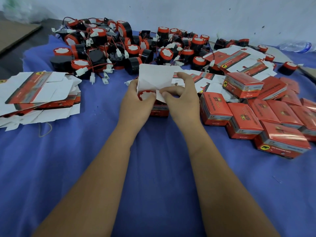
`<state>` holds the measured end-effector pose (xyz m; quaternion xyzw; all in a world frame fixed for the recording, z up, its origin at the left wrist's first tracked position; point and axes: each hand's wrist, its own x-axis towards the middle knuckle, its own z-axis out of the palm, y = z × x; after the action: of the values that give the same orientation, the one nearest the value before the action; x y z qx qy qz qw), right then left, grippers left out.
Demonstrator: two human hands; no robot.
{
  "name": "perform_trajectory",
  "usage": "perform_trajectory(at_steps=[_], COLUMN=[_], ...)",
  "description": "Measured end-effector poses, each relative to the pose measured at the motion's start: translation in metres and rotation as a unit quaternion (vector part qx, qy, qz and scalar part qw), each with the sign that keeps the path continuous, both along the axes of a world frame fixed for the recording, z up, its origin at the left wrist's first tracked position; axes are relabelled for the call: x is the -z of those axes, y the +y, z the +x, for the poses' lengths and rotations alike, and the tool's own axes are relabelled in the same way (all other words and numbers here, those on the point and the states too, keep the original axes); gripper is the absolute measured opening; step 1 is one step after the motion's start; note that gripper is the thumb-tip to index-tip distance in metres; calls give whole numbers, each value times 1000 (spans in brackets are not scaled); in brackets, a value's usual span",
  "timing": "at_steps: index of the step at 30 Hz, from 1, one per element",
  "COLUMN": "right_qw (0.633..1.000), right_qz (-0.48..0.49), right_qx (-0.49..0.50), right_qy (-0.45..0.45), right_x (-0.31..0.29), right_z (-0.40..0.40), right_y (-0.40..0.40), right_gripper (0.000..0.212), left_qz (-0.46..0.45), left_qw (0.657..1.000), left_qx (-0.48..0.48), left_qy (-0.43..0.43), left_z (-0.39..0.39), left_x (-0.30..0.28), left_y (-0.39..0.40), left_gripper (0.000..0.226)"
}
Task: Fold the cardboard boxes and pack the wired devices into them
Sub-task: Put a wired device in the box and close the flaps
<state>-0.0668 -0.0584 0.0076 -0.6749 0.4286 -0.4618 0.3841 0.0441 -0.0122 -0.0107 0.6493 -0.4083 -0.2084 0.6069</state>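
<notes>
Blue cloth (pixel 85 168): we see it covering the surface on which everything lies.
Far-left edge: a brown cardboard sheet (pixel 15 33) lies beyond the cloth.
Flat boxes (pixel 41 93): an unfolded stack, white insides and red printed faces, lies at our left; a thin rubber band (pixel 45 129) lies just beside its near edge.
Wired devices (pixel 106 48): a loose heap of black cylinders with red caps, red-and-black leads and white plugs stretches along the back, from left of centre to the right.
Left hand (pixel 136 103): its fingers curl round the open box and its thumb presses on the red cap of the device (pixel 146 95) sitting in the box mouth.
Open box (pixel 157 110): it stands on the cloth at centre between our two hands, its white lid flap (pixel 155 76) raised upright.
Right hand (pixel 181 98): thumb and fingers pinch a white side flap of the same box.
Packed boxes (pixel 266 120): closed red boxes are piled to the right, touching one another.
More flat boxes (pixel 239 60): these lie behind the packed pile.
Plastic bottle (pixel 297 46): it lies at the far right.
</notes>
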Motion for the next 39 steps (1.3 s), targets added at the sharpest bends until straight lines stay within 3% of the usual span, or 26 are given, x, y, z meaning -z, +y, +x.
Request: perform_trajectory(at_steps=[2,4,5,9,12,16,18,20,23,26,29,32,34,37,39], right_qw=[1000,1000,1000,1000,1000,998,997,999,1000,1000,998,994,992,987,983], right_qz=[3,6,6,13,18,-43,-50,-33,-7,17,40,69,74,1,-37], right_qx=[-1,-2,-1,-2,-7,18,29,14,-9,-14,-11,-40,-89,-143,-145], right_qy=[6,17,19,-7,-15,39,45,36,-1,-22,-52,-80,-49,77,109], right_x=[1,2,2,3,3,2,4,5,3,4,3,3,5,8,8], right_z=[1,1,1,1,1,0,0,0,0,0,0,-1,-5,-8,-6], right_y=[-2,-3,-3,-1,-1,-3,-4,-3,-1,-1,-1,0,0,-2,-3], right_gripper=[52,52,53,63,62,30,25,32,37,39,41,30,26,44,46], left_qz=[-27,-62,-64,-24,-9,-49,-64,-59,-68,-72,-28,-23,-13,12,27], left_qw=[995,973,969,993,999,999,998,998,988,968,996,999,998,1000,998], left_qx=[18,35,39,31,36,8,-13,-32,-40,-33,-12,-6,-5,21,40], left_qy=[98,221,235,116,30,18,3,16,132,239,88,-42,-61,-14,-32], left_z=[-1,-1,-1,1,2,3,5,6,11,14,8,6,7,8,9], left_x=[-4,-7,-7,-8,-3,-2,-1,0,-5,-10,-5,-1,0,0,0], left_y=[2,2,3,6,6,5,6,8,10,8,9,11,9,7,7], left_gripper=[22,31,37,28,35,34,29,34,46,32,30,28,30,43,51])
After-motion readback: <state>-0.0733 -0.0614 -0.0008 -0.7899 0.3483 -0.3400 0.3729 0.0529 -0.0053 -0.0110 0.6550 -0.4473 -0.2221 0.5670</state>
